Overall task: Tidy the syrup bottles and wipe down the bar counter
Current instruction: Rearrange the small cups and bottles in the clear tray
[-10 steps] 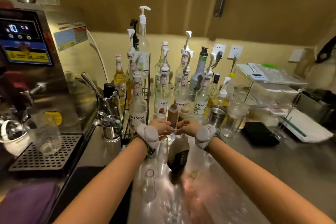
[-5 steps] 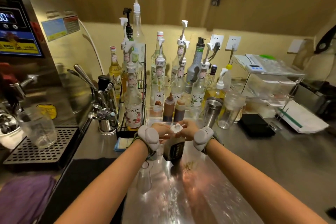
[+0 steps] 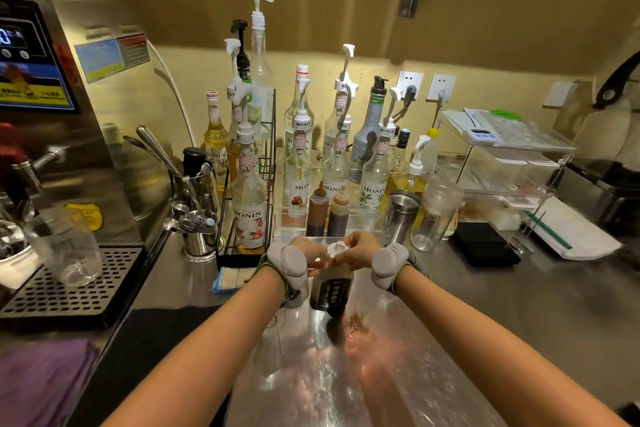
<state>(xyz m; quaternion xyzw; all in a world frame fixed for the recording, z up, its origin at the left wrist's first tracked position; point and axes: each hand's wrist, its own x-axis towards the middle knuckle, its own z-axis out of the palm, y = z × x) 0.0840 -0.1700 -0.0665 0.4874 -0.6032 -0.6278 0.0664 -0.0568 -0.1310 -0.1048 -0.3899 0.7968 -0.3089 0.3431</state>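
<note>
MONIN on the lychee-label syrup bottle (image 3: 249,215) in the wire rack, MONIN again on the caramel-label bottle (image 3: 300,191) and green-leaf-label bottle (image 3: 373,192), machine's display and stickers too blurry to read

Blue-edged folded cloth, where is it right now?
Head view, lower centre-left: the blue-edged folded cloth lies flat on the steel counter, just in front of the black wire bottle rack and left of the left hand.
</note>
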